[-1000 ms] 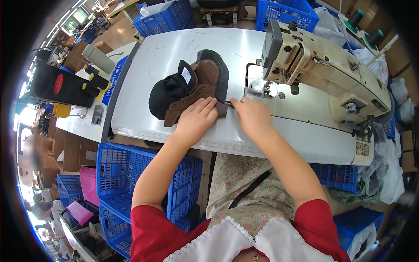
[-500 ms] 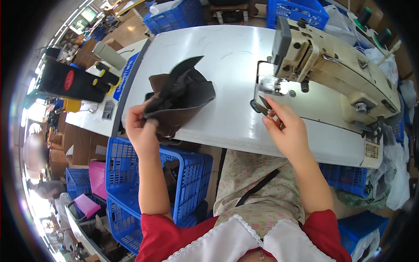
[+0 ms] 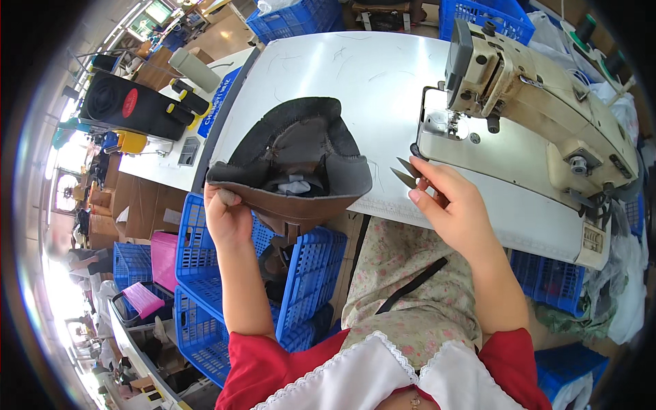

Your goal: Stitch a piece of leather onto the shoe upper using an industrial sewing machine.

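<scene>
Brown open-topped leather-look upper (image 3: 301, 142): left hand (image 3: 229, 217) pinches it, right hand (image 3: 452, 206) clasps grey pointed metal snips (image 3: 405, 178). Likely inspecting; cutting needs snips nearer.

Brown piece (image 3: 294, 206), matt, leather-like; snips (image 3: 404, 178), metal blades; tabletop (image 3: 362, 89), smooth, glossy; crate (image 3: 309, 283), plastic.

A black speaker (image 3: 154, 108) sits near a pale cylinder (image 3: 195, 69), a blue crate (image 3: 502, 29) at upper right.

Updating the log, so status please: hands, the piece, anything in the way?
Left hand gripping brown shoe upper. Right hand holding scissors, blades parted. Nothing between scissors and upper.
</scene>
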Motion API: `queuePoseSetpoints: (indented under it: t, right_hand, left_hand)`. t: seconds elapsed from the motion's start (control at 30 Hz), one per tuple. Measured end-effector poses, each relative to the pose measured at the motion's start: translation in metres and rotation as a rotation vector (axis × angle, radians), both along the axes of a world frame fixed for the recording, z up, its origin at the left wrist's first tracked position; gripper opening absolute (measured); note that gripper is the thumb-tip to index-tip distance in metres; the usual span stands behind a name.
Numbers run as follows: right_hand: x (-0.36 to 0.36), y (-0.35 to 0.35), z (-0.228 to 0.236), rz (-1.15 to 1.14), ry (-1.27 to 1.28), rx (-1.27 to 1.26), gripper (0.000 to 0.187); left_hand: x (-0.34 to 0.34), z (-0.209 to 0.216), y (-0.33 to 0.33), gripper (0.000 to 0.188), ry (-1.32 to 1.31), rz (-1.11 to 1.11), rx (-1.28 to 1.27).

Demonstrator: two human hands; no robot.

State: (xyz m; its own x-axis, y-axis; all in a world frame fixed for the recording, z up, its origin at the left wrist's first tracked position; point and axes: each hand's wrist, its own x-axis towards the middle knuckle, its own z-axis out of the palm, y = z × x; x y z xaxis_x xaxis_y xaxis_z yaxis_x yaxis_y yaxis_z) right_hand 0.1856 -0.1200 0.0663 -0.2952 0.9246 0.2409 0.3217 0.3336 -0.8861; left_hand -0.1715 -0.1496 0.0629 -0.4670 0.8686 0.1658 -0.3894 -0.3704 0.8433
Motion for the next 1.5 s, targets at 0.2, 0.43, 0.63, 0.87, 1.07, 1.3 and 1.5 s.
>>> queuePoseSetpoints:
  t: [0.2,0.43,0.63,0.87,1.07,1.3,1.5]
  right_hand:
    - [0.004,-0.010,0.011,0.239,0.237,-0.530,0.040]
    - [-0.003,-0.026,0.007,0.006,-0.092,0.088,0.036]
    - [-0.009,-0.029,0.014,-0.037,-0.324,0.327,0.033]
    - [-0.014,-0.027,0.014,-0.057,-0.438,0.416,0.034]
    - [-0.019,-0.024,0.016,-0.049,-0.491,0.451,0.035]
    - [-0.016,-0.022,0.018,-0.042,-0.535,0.453,0.035]
    - [-0.015,-0.024,0.017,-0.017,-0.518,0.400,0.030]
  left_hand:
    - [0.008,0.004,-0.007,0.045,-0.020,-0.025,0.029]
    - [0.011,0.009,-0.014,0.042,-0.020,-0.045,0.045]
    - [0.012,0.010,-0.022,0.042,-0.005,-0.029,0.043]
    - [0.010,0.008,-0.023,0.043,0.028,-0.068,0.058]
    - [0.018,0.013,-0.023,0.043,0.037,-0.035,0.031]
    - [0.011,0.008,-0.024,0.042,0.054,-0.069,0.043]
    - [0.010,0.009,-0.028,0.042,0.055,-0.029,0.025]
